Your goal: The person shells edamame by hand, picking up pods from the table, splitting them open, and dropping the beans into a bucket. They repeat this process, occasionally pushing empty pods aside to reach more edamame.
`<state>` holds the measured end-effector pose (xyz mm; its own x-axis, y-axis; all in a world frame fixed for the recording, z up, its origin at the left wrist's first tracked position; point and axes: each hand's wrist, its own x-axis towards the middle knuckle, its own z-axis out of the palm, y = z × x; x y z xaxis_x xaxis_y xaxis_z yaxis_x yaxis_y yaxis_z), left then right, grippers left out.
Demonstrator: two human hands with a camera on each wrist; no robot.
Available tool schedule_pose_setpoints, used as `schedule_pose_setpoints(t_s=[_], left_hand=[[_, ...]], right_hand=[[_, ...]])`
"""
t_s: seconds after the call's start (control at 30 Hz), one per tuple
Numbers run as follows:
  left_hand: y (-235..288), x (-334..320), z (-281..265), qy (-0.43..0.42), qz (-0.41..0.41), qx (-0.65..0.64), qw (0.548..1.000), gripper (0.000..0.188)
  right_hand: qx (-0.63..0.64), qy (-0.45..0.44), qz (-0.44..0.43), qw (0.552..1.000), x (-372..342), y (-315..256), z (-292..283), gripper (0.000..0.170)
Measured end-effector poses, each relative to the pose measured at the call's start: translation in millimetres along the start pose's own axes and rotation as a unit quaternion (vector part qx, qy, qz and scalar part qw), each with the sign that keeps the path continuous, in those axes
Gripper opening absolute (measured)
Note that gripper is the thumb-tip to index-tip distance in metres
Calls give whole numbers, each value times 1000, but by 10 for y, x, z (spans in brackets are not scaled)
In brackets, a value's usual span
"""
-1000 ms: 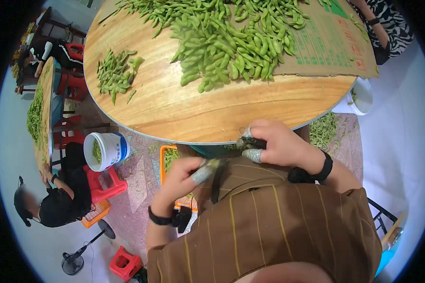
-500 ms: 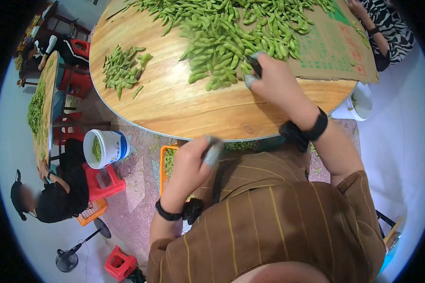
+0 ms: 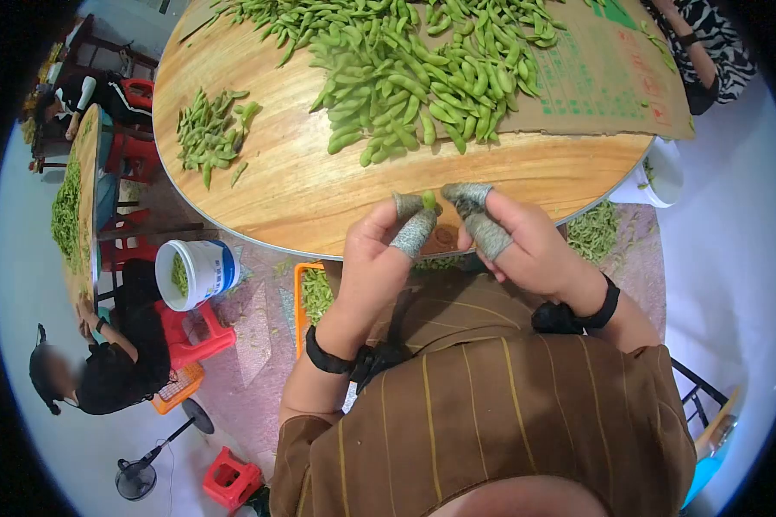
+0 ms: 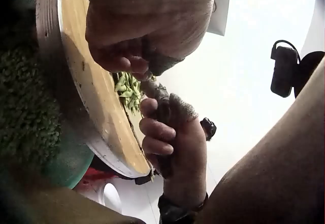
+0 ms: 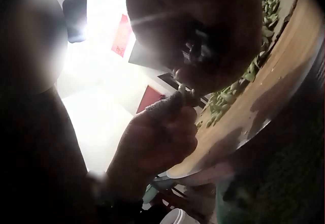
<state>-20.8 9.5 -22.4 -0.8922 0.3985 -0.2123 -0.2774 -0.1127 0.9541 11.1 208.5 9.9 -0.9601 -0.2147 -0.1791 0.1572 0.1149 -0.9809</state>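
The round wooden worktop [image 3: 267, 211] is partly covered by a printed cardboard sheet [image 3: 603, 95], and a large heap of pods [image 3: 405, 86] is spread over both. A half second earlier, the near edge of this heap is reached by the right hand [image 3: 535, 252]; now the heap is left untouched, and the right hand is drawn back to the near rim. The left hand [image 3: 375, 257] is also raised, so that the fingertips of both hands are brought close together above the rim. From this it may be judged that the reaching is finished for the moment, and that the work is continued between the two hands.

By the left hand, a small green piece [image 3: 428, 199], probably a pod, is pinched between thumb and finger. The fingers of the right hand are bent, but whether something is held by them cannot be told.

The pods of the heap are seen as plump, bright green and slightly curved, while those of the smaller pile [image 3: 207, 138], at the left, are looser and duller. Of the pinched piece only a light green end is shown; the rest is hidden by grey finger wrappings [image 3: 416, 234].
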Motion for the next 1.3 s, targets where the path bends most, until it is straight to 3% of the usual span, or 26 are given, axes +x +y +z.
schedule_pose_setpoints(t_s=[0.03,0.17,0.23,0.27,0.3,0.33,0.37,0.4,0.47,0.5,0.53,0.67,0.73,0.77,0.8,0.83,0.87,0.9,0.97,1.0,1.1,1.17,1.2,1.23,1.27,1.3], left_hand=[[-1,-7,0,0,-8,7,1000,19],[11,0,45,-28,-8,8,1000,20],[1,0,56,-17,50,132,990,17],[-1,9,47,-19,49,133,990,17],[2,24,21,-22,119,257,959,16],[5,31,5,-25,187,374,908,15],[10,31,1,-27,186,374,908,15],[19,29,-1,-34,191,381,904,14],[12,3,-25,-41,195,387,901,13],[1,-12,-51,-78,36,82,993,13],[-4,-21,-71,-105,-127,-233,959,12],[6,13,-99,-177,-168,-330,912,16],[-23,-3,-74,-95,-130,-135,978,19],[-33,-19,-58,-95,-131,-135,978,19],[-27,-35,-37,-76,-47,18,996,21],[12,-39,-8,-56,38,172,983,22],[105,-58,1,-47,135,332,933,19],[97,-54,8,-49,134,333,932,19],[51,-39,40,20,300,540,786,13],[35,-38,62,19,299,541,786,13],[-12,-43,93,23,284,494,821,9],[-58,-70,91,14,96,283,954,7],[-37,-64,72,12,95,284,954,7],[7,-55,34,-26,-38,85,995,9],[28,-50,16,-60,-170,-119,976,12],[9,-46,16,-61,-171,-118,976,12]], right_hand=[[-14,-39,35,999,-9,-46,-4,28],[-34,-15,-38,999,35,106,4,32],[-50,-17,-72,996,59,278,7,35],[-67,-22,-106,992,59,327,6,39],[-66,-19,-105,992,51,255,-2,39],[2,-41,-18,999,40,116,-17,38],[70,-63,68,993,29,44,-25,37],[70,-63,68,993,28,62,-27,37],[196,-102,121,968,31,114,-31,36],[196,-102,120,968,33,90,-31,36],[261,-120,144,947,35,44,-31,35],[363,-156,193,898,42,37,-62,33],[306,-137,183,924,29,44,-48,33],[248,-118,173,946,19,45,-38,32],[250,-118,173,945,5,33,-21,32],[204,-112,158,960,-13,13,0,32],[157,-104,142,972,-27,5,14,32],[160,-103,141,972,-35,23,23,32],[146,-85,116,979,-41,78,42,34],[148,-85,116,978,-42,92,49,34],[118,-48,70,989,-46,123,75,37],[157,-58,79,983,-68,158,88,37],[159,-56,80,982,-75,182,78,37],[151,-67,63,984,-79,212,54,37],[144,-78,46,985,-82,249,32,38],[145,-77,47,985,-71,328,16,38]])
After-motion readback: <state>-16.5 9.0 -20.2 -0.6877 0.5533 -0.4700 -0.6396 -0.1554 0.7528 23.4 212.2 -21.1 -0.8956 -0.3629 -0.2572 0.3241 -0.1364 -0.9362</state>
